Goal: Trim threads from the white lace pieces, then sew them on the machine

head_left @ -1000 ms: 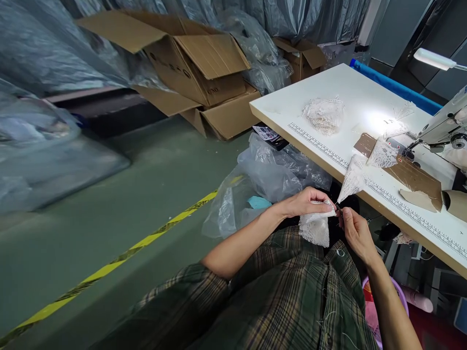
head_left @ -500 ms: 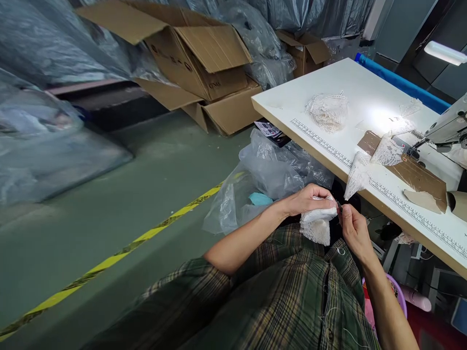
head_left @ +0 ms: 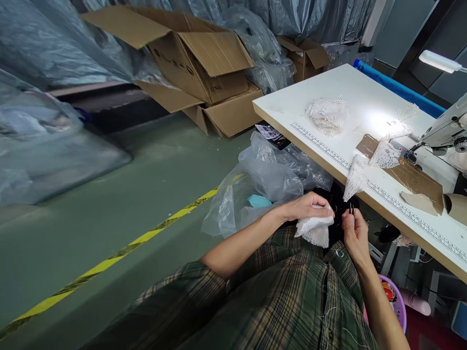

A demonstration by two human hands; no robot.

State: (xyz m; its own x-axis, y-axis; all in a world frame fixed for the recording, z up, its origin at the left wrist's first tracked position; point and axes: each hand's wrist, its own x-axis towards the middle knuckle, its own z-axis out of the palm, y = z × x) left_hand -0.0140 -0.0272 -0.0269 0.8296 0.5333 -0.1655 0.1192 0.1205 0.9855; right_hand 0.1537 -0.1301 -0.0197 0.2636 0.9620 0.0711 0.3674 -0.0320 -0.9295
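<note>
My left hand (head_left: 309, 206) is closed around a folded piece of white lace (head_left: 316, 232), which hangs down over my lap. Just to its right, my right hand (head_left: 355, 231) grips small dark thread snips (head_left: 351, 209), two thin tips pointing up and away from me. A gap separates the snips from the lace. Above my hands, a white lace strip (head_left: 356, 177) droops over the table edge and runs back toward the sewing machine (head_left: 447, 131). Farther back on the white table (head_left: 314, 87) lies a bundle of lace (head_left: 327, 115).
Brown cardboard (head_left: 416, 177) lies by the machine's needle area, and a printed ruler (head_left: 321, 146) follows the table edge. Clear plastic bags (head_left: 270, 167) are heaped under the left corner. Open cartons (head_left: 219, 87) stand behind. A purple basket (head_left: 401, 306) is below right.
My right hand has moved slightly right and down, taking the snips away from the lace; their tips now point up. My left hand has shifted slightly left with the lace.
</note>
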